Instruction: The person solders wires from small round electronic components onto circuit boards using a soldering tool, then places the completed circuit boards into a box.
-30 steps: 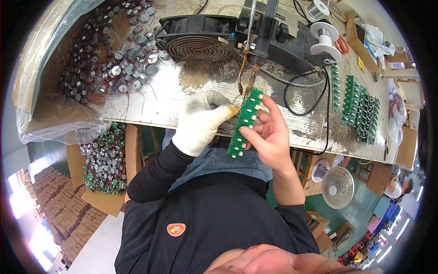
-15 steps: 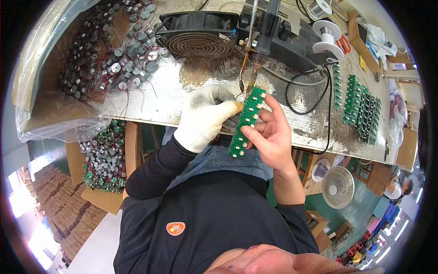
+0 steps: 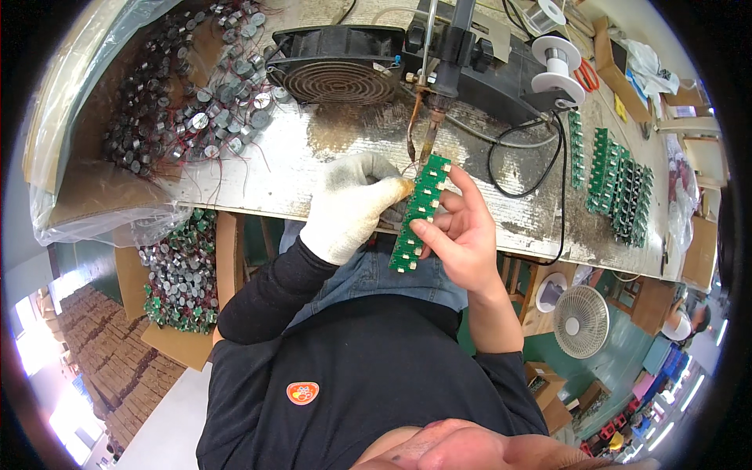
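A long green strip of small circuit boards point(image 3: 421, 213) stood tilted above the front edge of a foil-covered workbench point(image 3: 313, 157), its upper end touching the tip of a fixed soldering iron point(image 3: 433, 133) that pointed down from a black stand. The bare right hand point(image 3: 462, 235) gripped the strip from the side, thumb across its face and fingers behind. The left hand point(image 3: 348, 205), in a white knit glove, was closed in a pinch against the strip's upper edge; what it pinched was too small to tell. Judging by position, only the topmost board was at the iron, so the boards below it looked yet to be soldered. Behind the iron sat a black extraction fan point(image 3: 338, 72) and a spool of solder wire point(image 3: 558, 63). To the right lay rows of other green board strips point(image 3: 619, 184). To the left, round metal components point(image 3: 180, 102) with thin leads filled a plastic-lined box, and a carton of similar parts point(image 3: 176, 274) sat below the bench.
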Action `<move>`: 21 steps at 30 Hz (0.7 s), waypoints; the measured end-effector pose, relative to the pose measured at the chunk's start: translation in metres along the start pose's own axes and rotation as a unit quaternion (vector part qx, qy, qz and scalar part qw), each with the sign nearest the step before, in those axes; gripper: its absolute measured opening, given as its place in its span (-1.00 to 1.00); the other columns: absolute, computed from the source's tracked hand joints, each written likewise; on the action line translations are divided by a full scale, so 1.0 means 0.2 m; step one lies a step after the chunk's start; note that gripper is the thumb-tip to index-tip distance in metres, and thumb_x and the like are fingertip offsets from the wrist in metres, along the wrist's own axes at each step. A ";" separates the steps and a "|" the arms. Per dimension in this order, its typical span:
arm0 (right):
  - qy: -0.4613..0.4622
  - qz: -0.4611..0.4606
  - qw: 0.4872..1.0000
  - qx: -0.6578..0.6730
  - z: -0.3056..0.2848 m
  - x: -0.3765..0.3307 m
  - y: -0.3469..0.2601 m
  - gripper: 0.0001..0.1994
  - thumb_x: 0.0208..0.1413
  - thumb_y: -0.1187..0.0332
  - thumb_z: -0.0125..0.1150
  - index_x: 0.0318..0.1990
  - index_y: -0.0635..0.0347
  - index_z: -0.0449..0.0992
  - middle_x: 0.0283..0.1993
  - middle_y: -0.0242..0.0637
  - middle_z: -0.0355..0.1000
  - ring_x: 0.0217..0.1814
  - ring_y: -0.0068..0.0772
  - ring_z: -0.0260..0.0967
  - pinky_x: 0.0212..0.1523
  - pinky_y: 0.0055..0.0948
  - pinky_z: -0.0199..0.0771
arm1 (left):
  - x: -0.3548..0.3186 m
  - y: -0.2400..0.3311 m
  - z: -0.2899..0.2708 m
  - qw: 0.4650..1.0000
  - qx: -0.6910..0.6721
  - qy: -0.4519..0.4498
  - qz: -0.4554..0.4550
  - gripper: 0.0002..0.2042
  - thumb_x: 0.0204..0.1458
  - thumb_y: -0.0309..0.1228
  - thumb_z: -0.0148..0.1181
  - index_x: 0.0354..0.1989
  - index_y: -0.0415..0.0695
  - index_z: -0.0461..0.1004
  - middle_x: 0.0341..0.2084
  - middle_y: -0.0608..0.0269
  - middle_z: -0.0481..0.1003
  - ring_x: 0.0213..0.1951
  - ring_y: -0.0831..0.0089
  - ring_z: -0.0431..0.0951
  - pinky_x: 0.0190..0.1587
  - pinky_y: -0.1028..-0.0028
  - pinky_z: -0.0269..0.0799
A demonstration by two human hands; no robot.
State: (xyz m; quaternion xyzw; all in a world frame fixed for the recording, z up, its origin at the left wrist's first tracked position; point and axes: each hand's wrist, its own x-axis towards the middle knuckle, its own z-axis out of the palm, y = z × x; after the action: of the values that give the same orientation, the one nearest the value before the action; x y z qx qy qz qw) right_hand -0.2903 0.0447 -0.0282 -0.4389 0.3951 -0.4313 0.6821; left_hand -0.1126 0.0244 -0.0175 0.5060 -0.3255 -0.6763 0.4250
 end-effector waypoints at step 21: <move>0.040 -0.027 0.999 0.016 -0.05 0.04 -0.03 -0.34 0.05 0.64 0.10 0.31 0.36 -0.04 -0.07 -0.03 0.39 -0.46 -0.60 0.39 -0.61 -0.68 0.38 | 0.03 0.26 -0.46 0.679 0.617 0.325 0.230 -0.70 -0.17 -0.25 0.31 -0.31 -0.16 0.46 -0.46 0.09 0.45 -0.36 0.15 0.52 -0.32 0.29 0.43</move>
State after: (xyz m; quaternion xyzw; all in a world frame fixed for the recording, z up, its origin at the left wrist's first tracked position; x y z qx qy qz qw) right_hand -0.2979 0.0335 -0.0272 -0.4209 0.4030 -0.4727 0.6610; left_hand -0.0128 -0.0049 0.0007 0.7506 -0.6165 0.0033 0.2378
